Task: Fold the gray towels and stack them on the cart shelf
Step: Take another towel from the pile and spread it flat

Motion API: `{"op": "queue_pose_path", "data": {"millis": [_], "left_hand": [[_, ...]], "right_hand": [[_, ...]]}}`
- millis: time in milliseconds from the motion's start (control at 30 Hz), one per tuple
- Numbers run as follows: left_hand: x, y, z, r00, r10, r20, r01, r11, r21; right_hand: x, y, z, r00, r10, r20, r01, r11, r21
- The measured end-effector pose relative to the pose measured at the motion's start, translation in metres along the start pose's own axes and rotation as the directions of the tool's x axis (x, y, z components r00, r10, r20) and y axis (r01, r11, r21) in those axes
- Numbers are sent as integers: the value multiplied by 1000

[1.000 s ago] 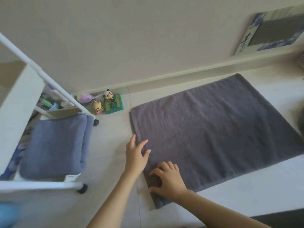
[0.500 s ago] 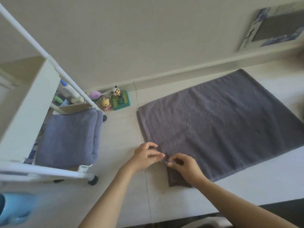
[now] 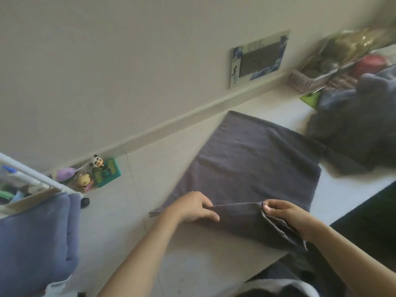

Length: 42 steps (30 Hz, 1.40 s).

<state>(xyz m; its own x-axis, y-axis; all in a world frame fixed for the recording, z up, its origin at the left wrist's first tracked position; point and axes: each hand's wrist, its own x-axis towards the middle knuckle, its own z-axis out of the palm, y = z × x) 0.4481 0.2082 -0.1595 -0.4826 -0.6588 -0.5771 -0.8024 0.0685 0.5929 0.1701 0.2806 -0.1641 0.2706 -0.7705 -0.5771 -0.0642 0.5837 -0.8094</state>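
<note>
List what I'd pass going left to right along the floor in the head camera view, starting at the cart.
Folded towels on the cart → small toy figures → gray towel being folded → heap of unfolded towels.

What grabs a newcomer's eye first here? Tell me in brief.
The dark gray towel spread on the pale floor, its near edge pinched up by the left hand and right hand. Next, the folded towels on the white cart at left, and small toys by the wall.
</note>
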Motion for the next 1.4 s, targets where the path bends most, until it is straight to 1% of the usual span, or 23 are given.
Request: {"op": "queue_pose_path", "data": {"millis": [67,133,200,300,367,433,467,533,567,600,667,700,733,800,833,867,933,1000,1133,1167,1233,1367,1400], "left_hand": [[11,34,0,993,30,117,-36,998,51],[21,58,-1,982,46,182,-58,996,64],[39,84,-5,975,67,213,-92,989,111],[66,112,-14,981,91,172,-131,962,238],[90,124,-21,988,83,128,-120,941,315],[113,128,-28,994,28,106,-70,906,417],[125,128,-31,993,-19,113,-38,878,478],[140,118,-35,984,-131,123,34,807,589],[142,109,-35,979,-168,114,58,772,633],[146,102,-36,980,-173,102,62,745,664],[150,91,-38,990,-113,85,24,726,687],[152,88,-38,993,-74,89,-6,737,676],[152,87,-39,994,-51,97,-26,749,662],[152,86,-42,996,-19,92,-46,752,658],[154,85,-44,997,-3,73,-46,750,659],[154,84,-46,999,6,45,-35,753,657],[156,79,-49,1000,22,3,-18,755,655],[159,77,-47,999,41,-27,-11,731,682],[166,80,-34,994,101,-38,-30,599,800],[168,79,-32,993,109,-46,-29,601,799],[168,75,-30,991,103,-90,1,651,759],[159,60,-27,989,31,-146,81,710,700],[153,54,-26,988,4,-153,103,723,683]], "right_hand": [[-16,2,-27,1000,-11,-23,10,999,-49],[-24,5,-47,999,-16,-43,13,998,-68],[-33,5,-69,995,-29,-91,27,999,-28],[-38,-13,-87,985,-20,-171,24,999,25],[-31,-21,-100,963,-9,-271,14,1000,16],[-17,-23,-112,930,11,-368,-39,997,-67],[-8,-21,-120,906,25,-421,-97,984,-149],[7,-13,-128,856,56,-514,-253,912,-322],[12,-11,-126,839,58,-542,-309,870,-385],[15,-12,-127,831,60,-553,-339,843,-418],[15,-18,-123,845,61,-531,-362,796,-484],[16,-19,-123,857,50,-513,-374,744,-553],[16,-20,-122,867,27,-498,-393,651,-649],[18,-15,-121,879,-58,-472,-412,404,-817],[20,-12,-122,883,-109,-457,-404,321,-857],[22,-9,-122,882,-145,-448,-396,286,-872],[25,-5,-126,871,-169,-461,-404,289,-868],[28,-4,-129,863,-181,-471,-413,283,-866],[36,4,-129,856,-232,-462,-430,176,-886],[37,7,-129,843,-253,-475,-447,163,-880],[34,11,-126,814,-301,-496,-472,156,-868],[34,19,-117,801,-393,-451,-419,171,-892],[35,17,-115,786,-439,-436,-404,169,-899]]}}
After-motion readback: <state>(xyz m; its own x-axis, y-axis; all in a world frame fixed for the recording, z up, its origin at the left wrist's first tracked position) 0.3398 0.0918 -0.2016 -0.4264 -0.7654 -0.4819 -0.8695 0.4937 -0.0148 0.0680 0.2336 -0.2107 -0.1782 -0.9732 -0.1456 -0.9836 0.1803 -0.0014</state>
